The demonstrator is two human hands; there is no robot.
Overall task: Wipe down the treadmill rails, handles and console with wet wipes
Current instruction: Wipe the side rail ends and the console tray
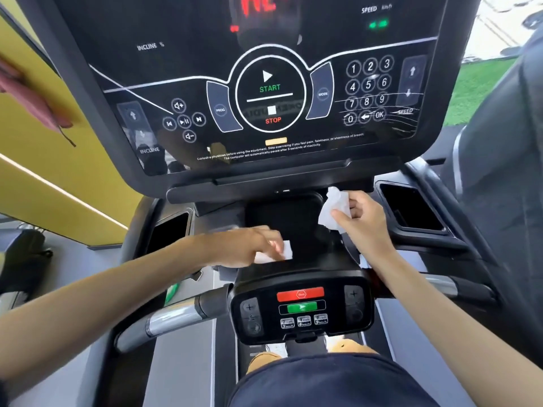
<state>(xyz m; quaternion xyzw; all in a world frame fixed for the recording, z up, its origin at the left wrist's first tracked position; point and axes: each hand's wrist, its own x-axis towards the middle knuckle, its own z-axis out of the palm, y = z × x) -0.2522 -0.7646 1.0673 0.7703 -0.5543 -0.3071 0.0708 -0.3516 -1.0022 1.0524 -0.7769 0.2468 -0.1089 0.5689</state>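
The treadmill console [264,92] fills the upper view, with START and STOP in its middle. Under it lies a black tray [293,224], then the small control panel [301,306] between the handles [173,317]. The right hand [364,218] has its fingers clamped on a crumpled wet wipe [335,207] at the tray's far right corner. The left hand [252,245], blurred, pinches a white piece [286,249] over the tray's near left.

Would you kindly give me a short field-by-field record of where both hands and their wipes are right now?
left hand: blurred, fingers on flat wipe over centre tray, grip unclear
right hand: pinches crumpled wipe at the tray's far right corner
console: lit, START and STOP showing
lower keypad: no hand on it
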